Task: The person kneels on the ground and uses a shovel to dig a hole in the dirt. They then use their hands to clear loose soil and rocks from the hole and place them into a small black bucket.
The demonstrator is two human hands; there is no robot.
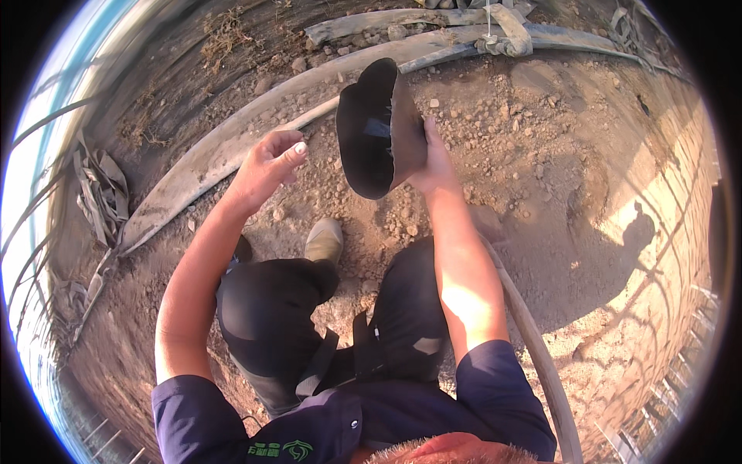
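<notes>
My right hand (433, 159) grips the outer side of a dark, hollow, curved piece (371, 130), perhaps a cap or a bent sheet; its exact kind I cannot tell. Its dark inner side faces left, with a small bluish patch inside. My left hand (278, 159) is raised to the left of it, apart from it, fingers curled loosely and nothing seen between them. Both hands are above dry soil with small clods. My bent knees in dark trousers and one shoe (326, 240) show below the hands.
A long wooden handle (539, 354) leans at my right side. A flattened pale hose (191, 174) curves across the ground ahead, beside a thin pole (313, 113). Crumpled sheeting (104, 188) lies at the left. A tied bundle (505, 40) hangs at the top.
</notes>
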